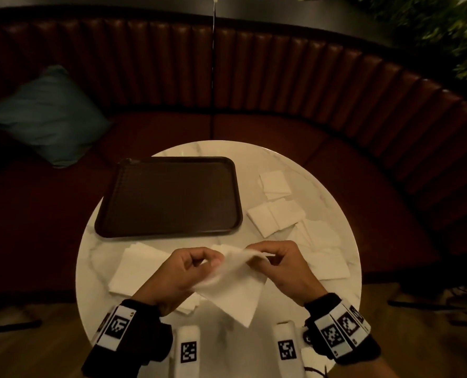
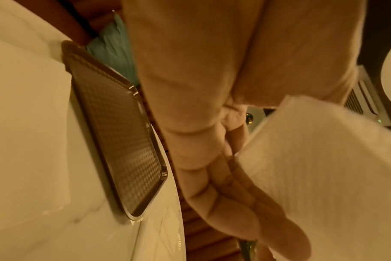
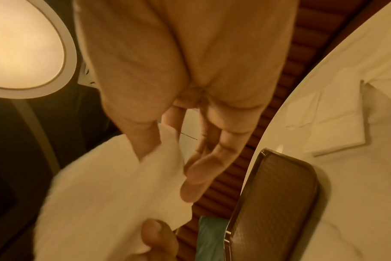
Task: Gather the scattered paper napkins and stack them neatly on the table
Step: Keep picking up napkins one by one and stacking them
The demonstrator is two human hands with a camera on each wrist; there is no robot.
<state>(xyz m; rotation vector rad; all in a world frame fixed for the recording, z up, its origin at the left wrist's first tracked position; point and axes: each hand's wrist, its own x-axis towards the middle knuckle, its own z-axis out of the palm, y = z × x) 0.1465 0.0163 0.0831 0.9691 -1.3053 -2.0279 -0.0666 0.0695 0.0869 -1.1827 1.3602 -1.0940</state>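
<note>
Both hands hold 1 white paper napkin [image 1: 231, 285] up over the near edge of the round white marble table [image 1: 281, 165]. Left hand [image 1: 177, 271] pinches its left top corner between thumb and curled fingers; right hand [image 1: 284, 266] pinches the right top corner the same way, other fingers loosely bent. Napkin hangs as a limp sheet between the 2 grips, lower corner pointing toward the person, clear of the table.

Progress: early to middle, by my read. A flat pile of white napkins [image 1: 136, 268] lies on the table just left of the left hand, below the dark brown rectangular plastic tray [image 1: 169, 196]; looks like the stack being built, though how many sheets it has can't be told in this dim light. Still scattered on the right side of the table: roughly 4 overlapping folded white napkins [image 1: 276, 214], some stepping over each other, the nearest just beside the right hand. Tray holds nothing.

Left to do: lay the held napkin on the pile, square it, then collect the right-side ones 1 by 1. Thin paper, likely to crease or slide off alignment if dropped carelessly.
</note>
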